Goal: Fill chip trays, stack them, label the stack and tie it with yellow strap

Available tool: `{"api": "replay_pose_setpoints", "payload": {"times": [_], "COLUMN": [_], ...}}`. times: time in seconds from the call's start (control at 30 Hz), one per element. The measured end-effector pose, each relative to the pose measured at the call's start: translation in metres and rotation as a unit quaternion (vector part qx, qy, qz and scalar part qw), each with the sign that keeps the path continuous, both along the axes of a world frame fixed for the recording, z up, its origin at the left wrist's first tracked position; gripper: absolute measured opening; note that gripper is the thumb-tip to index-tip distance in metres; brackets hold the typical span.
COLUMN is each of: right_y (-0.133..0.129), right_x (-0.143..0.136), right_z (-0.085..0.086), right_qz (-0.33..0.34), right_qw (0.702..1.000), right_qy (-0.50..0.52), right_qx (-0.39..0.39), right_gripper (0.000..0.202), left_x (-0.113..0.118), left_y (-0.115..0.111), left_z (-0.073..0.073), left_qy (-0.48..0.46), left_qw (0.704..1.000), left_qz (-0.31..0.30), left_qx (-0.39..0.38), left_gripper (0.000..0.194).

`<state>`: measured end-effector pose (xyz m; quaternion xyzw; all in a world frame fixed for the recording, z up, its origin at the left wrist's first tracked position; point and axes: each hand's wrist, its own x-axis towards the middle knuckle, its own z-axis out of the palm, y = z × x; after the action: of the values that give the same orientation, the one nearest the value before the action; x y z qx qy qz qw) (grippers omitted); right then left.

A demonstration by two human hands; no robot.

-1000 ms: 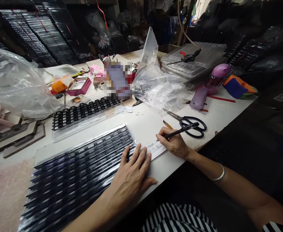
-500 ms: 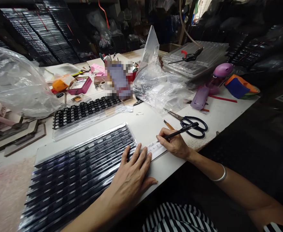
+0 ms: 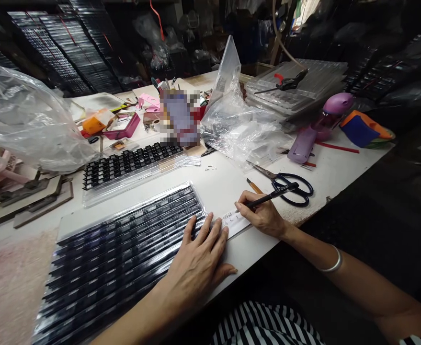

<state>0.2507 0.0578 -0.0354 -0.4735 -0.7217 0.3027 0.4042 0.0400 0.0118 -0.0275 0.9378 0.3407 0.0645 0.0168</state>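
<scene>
My right hand [image 3: 262, 214] is closed around a black pen [image 3: 272, 195], its tip down at a slip of white paper [image 3: 236, 224] with handwritten marks on it. My left hand [image 3: 203, 249] lies flat with its fingers apart, over the right edge of a clear plastic tray [image 3: 64, 229] and the left end of the paper. Rows of black parts [image 3: 124, 258] fill that tray. Just beyond my right hand lie dark-handled scissors [image 3: 291, 189] and an orange-brown pencil-like stick [image 3: 254, 186], which is partly hidden.
Behind the near tray is a second tray of black parts [image 3: 131, 165]. Crumpled clear plastic bags [image 3: 239, 129] lie at the middle and left. A purple bottle-like object [image 3: 301, 143], a stack of clear trays [image 3: 296, 91] and a pink tray [image 3: 127, 128] stand farther back.
The whole view has shifted slightly, so things appear a little farther right. Both hands keep nearly the same places, the pen still at the paper.
</scene>
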Motion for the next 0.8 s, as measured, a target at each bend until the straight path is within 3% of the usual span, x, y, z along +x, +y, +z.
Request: {"api": "replay_pose_setpoints", "payload": {"times": [0.5, 0.8], "right_y": [-0.002, -0.010], "right_x": [0.005, 0.010], "right_z": [0.004, 0.008], "right_qz": [0.010, 0.034], "right_qw": [0.998, 0.997], "right_qy": [0.053, 0.018], "right_qx": [-0.024, -0.060], "right_gripper": [0.009, 0.004], "left_x": [-0.001, -0.002], "left_y": [0.000, 0.001], "left_z": [-0.001, -0.002], "left_qy": [0.007, 0.009], "left_qw": [1.000, 1.000], "left_qz": [0.000, -0.001], "left_qx": [-0.010, -0.016], "left_gripper": [0.067, 0.067]}}
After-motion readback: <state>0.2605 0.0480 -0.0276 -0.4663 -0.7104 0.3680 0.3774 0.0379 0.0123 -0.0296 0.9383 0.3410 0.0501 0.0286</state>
